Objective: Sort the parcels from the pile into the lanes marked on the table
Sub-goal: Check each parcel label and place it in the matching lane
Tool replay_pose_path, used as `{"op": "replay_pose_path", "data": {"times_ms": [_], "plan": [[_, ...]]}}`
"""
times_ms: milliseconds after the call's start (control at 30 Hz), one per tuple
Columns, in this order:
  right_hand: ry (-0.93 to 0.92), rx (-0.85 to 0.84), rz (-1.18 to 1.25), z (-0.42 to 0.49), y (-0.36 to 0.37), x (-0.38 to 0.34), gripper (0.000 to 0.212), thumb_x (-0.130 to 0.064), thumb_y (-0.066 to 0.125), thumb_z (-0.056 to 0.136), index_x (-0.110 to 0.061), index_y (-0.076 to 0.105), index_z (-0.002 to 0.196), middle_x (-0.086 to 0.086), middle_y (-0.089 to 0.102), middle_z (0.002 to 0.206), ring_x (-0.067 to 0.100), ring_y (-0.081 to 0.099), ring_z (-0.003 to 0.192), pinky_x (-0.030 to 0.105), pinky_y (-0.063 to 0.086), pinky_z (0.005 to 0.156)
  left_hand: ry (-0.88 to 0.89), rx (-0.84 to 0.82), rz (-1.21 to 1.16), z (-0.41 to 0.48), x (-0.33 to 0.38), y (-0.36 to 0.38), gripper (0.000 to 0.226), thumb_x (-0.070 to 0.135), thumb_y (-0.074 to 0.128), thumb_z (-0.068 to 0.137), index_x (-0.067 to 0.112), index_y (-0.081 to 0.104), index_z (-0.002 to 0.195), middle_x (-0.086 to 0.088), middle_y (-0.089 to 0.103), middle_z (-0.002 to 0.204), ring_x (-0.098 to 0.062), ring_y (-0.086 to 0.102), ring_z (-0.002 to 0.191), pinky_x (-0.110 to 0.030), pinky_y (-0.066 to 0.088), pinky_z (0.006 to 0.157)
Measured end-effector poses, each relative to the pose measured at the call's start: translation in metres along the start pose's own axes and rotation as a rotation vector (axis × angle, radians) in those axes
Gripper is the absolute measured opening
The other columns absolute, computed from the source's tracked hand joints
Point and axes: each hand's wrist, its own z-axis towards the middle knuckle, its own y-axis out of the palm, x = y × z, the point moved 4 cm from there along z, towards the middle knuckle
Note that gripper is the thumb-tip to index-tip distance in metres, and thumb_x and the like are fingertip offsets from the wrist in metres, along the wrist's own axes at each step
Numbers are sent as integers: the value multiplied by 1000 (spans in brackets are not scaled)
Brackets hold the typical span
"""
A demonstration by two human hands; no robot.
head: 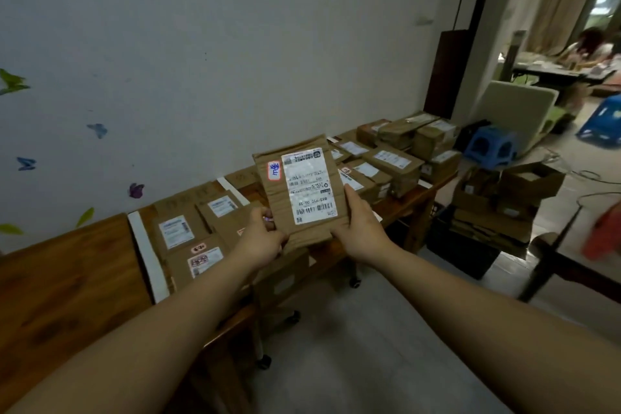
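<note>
I hold a flat brown cardboard parcel (275,198) up in front of me, label side facing me, its white shipping label upside down and a small red-edged sticker beside it. My left hand (260,239) grips its lower left corner. My right hand (359,225) grips its lower right edge. Below it runs the long wooden table (60,279) with white tape strips (148,255) marking lanes. Several flat parcels (188,239) lie in the lane under my left hand. A pile of cardboard boxes (393,161) fills the table's far right end.
A white wall with butterfly stickers backs the table. Right of the table stand a blue stool (492,146), open cardboard boxes (510,198) and a black crate on the floor. A dark chair leg (551,262) stands at right. A person sits at a desk far back right.
</note>
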Motion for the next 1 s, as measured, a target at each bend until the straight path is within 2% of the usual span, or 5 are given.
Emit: {"op": "replay_pose_path", "data": {"times_ms": [267,467,667,867,1000], "plan": [[-16,-126,-72,57,-11,28,67,-25,54,96,-36,18,152,1,27,153,24,31,139,36,32,110,-14,20,42,52,13,29,53,15,61,89,19,31,132,2,57,101,-17,62,88,-33,55,72],[42,-195,-154,122,-26,44,67,-35,56,95,-28,23,153,5,25,155,26,29,141,38,29,114,22,6,45,116,30,44,54,17,61,89,18,32,134,-6,57,113,-19,60,95,-28,51,68],[37,-226,-173,174,-31,46,74,-46,61,84,-35,29,149,0,32,153,24,29,142,50,31,113,17,7,63,163,43,49,48,18,58,91,22,32,131,5,53,95,-11,57,83,-26,47,63],[28,-341,-282,202,-17,58,72,-35,61,92,-31,22,152,3,26,156,26,26,142,41,25,116,-45,57,117,183,29,42,47,21,58,91,21,33,131,-2,56,106,-14,58,85,-25,47,63],[-7,-465,-301,215,-6,64,65,-35,54,96,-27,22,153,6,25,157,26,27,142,39,24,115,-124,92,143,189,12,44,45,22,55,93,16,36,133,1,58,99,-11,59,85,-22,46,61]]}}
